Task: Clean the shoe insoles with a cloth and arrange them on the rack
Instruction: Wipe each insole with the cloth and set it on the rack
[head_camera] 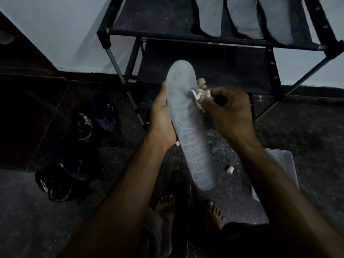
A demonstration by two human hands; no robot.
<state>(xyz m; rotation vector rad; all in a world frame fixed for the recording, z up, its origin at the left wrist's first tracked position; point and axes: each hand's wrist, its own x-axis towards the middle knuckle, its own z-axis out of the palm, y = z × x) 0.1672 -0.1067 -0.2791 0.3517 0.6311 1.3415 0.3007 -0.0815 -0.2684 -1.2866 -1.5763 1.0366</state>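
A long pale grey insole (189, 127) with faint white wipe marks is held up in front of the rack. My left hand (162, 116) grips it from the left edge, fingertips showing past its right edge. My right hand (229, 112) pinches a small crumpled white cloth (200, 96) against the insole's upper right part. The black rack (186, 32) stands behind, with three grey insoles (243, 17) lying side by side on its top shelf. The lower shelf is partly hidden by the held insole.
Several dark shoes (83, 144) lie on the dark floor at the left. A clear plastic box (286, 164) sits on the floor at the right, partly under my right forearm. A small white roll (230, 169) lies near it. My bare feet (189, 209) are below.
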